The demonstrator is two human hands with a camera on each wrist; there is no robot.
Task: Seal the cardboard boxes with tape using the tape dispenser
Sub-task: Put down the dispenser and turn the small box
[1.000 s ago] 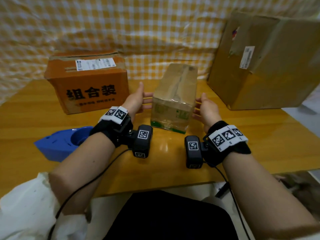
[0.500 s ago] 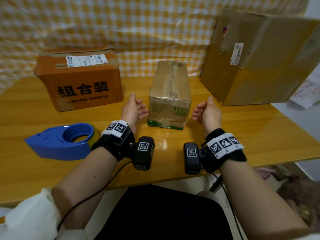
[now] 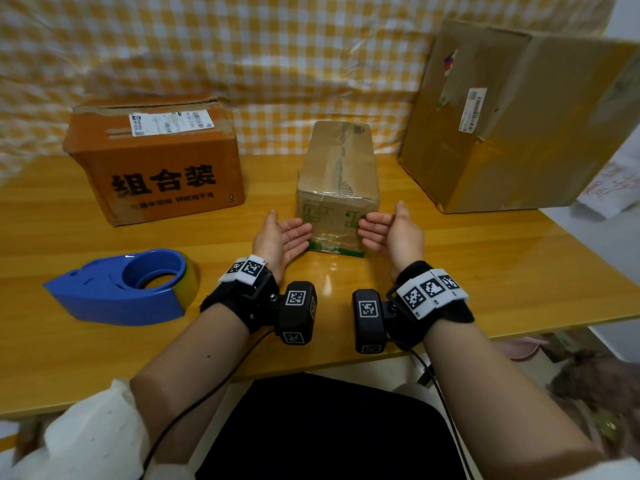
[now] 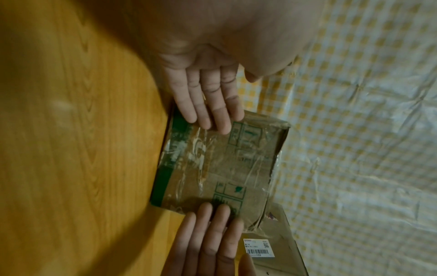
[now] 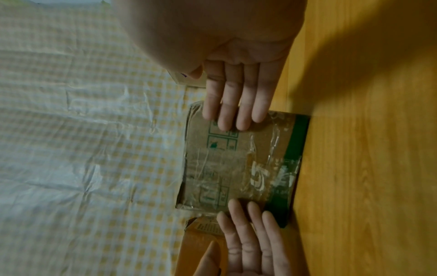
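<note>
Nearest the person, the left hand (image 3: 281, 237) and right hand (image 3: 394, 233) hang just in front of the near face of the small box (image 3: 337, 188), palms turned toward each other, fingers straight and held together; neither hand holds anything. Whether the fingertips touch the cardboard cannot be determined from any view. The tape dispenser (image 3: 124, 289) lies on its side on the table (image 3: 485, 271), to the left of the left wrist, untouched. The small box stands at table centre, old clear tape wrinkled over its near face and a torn seam along its top. Further back, the orange box (image 3: 156, 161) stands to the left and the large box (image 3: 512, 119) to the right, both against the checked cloth (image 3: 277, 57). Judged step: positioning the small box before taping. The next move calls for steadying the box with one hand and picking up the dispenser, most readily with the left hand.
</note>
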